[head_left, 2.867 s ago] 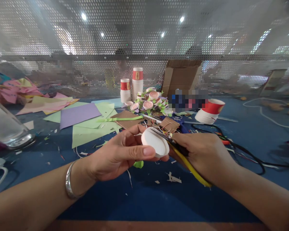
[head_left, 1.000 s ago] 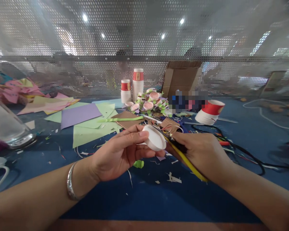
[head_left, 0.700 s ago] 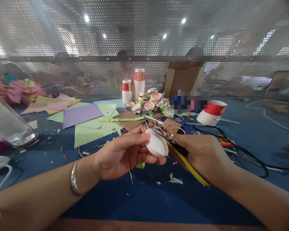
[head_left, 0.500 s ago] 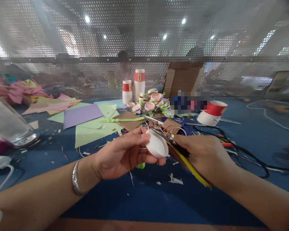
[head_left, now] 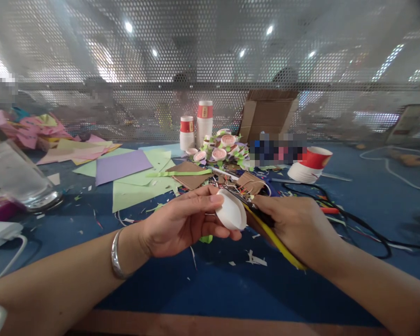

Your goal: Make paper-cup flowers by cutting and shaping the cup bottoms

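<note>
Pinched between the thumb and fingers of my left hand (head_left: 189, 219) is a white paper cup bottom (head_left: 231, 211), a shallow round piece with a low rim, tilted toward me. My right hand (head_left: 301, 226) is wrapped around a yellow-handled cutting tool (head_left: 280, 245) with dark jaws; its exact kind is partly hidden by the fingers. The tool's dark front end lies against the rim at the piece's upper right. A pile of round paper pieces (head_left: 220, 154) with green bits stands beyond my hands.
Stacked paper cups (head_left: 205, 126) stand at the back, and a cut red-and-white cup (head_left: 311, 165) lies right. Coloured paper (head_left: 124, 167), a glass of water (head_left: 24, 179), a cardboard box (head_left: 269, 114), black cables (head_left: 357, 224) and paper scraps (head_left: 257, 258) are spread around the blue table (head_left: 231, 294).
The white piece has turned slightly in my left hand, showing more of its inside. The tool's dark front end shows less above the rim. The whole view has shifted a little.
</note>
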A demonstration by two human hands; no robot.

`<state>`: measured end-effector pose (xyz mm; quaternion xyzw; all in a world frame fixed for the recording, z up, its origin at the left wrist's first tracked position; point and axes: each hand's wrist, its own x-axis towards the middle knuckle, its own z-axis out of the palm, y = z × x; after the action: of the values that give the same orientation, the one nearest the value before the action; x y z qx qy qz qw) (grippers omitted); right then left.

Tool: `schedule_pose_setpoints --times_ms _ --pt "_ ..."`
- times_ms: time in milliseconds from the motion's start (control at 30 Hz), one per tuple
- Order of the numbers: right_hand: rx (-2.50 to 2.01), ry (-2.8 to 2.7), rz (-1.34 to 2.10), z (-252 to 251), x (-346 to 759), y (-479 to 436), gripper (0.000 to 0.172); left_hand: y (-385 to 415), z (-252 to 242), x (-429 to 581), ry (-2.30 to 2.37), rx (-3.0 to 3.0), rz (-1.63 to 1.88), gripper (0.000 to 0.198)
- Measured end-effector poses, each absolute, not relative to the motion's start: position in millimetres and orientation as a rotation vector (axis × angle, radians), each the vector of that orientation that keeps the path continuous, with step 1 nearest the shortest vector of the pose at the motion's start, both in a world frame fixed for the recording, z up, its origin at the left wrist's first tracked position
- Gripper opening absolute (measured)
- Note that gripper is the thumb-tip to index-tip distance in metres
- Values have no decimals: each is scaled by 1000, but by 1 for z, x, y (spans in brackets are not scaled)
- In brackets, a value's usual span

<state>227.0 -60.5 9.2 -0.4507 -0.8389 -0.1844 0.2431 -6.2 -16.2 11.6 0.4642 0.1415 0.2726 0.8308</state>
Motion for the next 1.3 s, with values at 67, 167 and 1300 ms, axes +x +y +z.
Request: schedule_pose_setpoints --times_ms 67,167,1300 --pt "-1240 -2295 -473 9 227 -60 35 -16 11 -6 291 980 582 22" --pt "-1238 -2296 -420 9 228 -59 36 -15 10 -6 280 962 581 20" --pt "-1722 -2433 -64 6 239 -42 43 40 32 -58 988 2443 438 22"
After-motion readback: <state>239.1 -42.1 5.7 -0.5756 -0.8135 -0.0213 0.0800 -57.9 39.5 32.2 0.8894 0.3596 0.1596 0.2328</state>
